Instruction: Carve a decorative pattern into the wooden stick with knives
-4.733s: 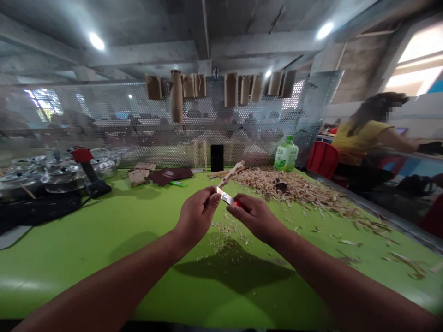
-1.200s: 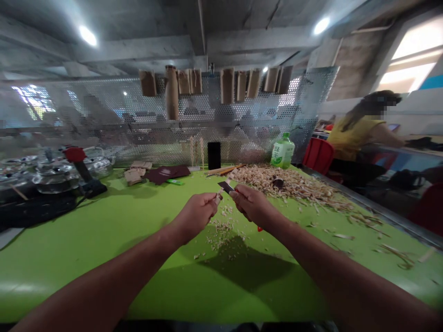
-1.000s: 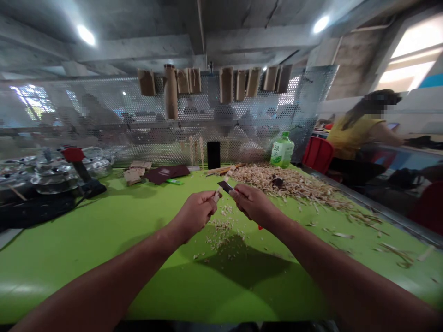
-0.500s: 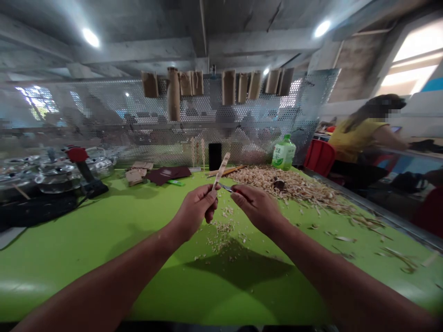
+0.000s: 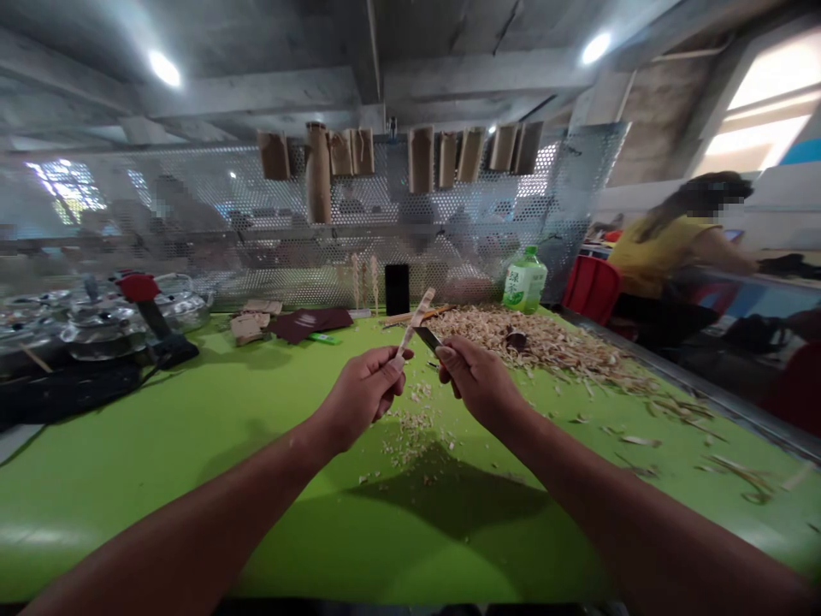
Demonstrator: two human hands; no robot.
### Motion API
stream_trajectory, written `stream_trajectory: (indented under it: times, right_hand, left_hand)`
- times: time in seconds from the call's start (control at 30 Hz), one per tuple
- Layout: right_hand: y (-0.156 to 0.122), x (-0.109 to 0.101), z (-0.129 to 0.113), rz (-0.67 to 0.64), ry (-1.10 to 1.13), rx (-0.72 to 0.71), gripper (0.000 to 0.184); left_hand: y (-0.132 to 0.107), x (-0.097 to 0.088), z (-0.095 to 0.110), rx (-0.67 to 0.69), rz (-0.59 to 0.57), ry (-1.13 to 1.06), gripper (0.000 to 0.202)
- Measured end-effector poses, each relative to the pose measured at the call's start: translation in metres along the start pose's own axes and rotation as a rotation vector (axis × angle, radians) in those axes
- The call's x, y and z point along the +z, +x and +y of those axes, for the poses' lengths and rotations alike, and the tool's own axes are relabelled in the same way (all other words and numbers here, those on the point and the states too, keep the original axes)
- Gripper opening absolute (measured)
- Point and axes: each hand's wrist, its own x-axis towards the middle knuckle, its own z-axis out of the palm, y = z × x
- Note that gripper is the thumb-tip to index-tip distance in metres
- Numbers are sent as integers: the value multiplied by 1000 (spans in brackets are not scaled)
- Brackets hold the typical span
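Observation:
My left hand [image 5: 370,383] is closed around the lower end of a pale carved wooden stick [image 5: 420,315], which slants up and to the right with notches along its length. In my right hand [image 5: 478,370] is a knife [image 5: 428,337]; its dark flat blade points up-left with the tip close to the stick. Whether blade and wood touch I cannot tell. The knife's handle is hidden in my fingers. Small wood chips [image 5: 414,428] lie scattered on the green tabletop [image 5: 256,513] below both hands.
A heap of shavings [image 5: 552,342] spreads at right, with a green-tea bottle [image 5: 526,282] behind it. A black phone [image 5: 397,289] stands upright at the back beside carved sticks [image 5: 375,282]. Metal pots [image 5: 96,329] are at left. A person in yellow [image 5: 667,231] sits far right.
My right hand has turned, so the blade now shows broad side and points further up the stick. The stick's upper end has tilted slightly to the right.

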Motion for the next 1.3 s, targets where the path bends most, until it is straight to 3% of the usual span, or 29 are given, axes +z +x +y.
stream_trajectory:
  times: [0.27,0.53,0.83,1.03,1.17,1.3]
  right_hand:
    - [1,-3,-2,-13,-38,22,41]
    - [0,-6,-7,-52,-121,18,43]
    - [1,-2,-5,-143,69,83,41]
    - [2,0,-2,-163,64,58,43]
    - [2,1,-1,-142,124,72,44]
    - [5,0,1,-39,245,87,45]
  left_hand:
    - [-4,1,9,-23,-28,38,25]
    - [-6,0,11,-8,-78,215,28]
    - [-6,2,10,60,-41,383,26]
    - [-10,7,12,84,6,488,25]
    - [-10,9,10,25,-6,376,26]
    - [-7,7,7,-36,24,63,28]
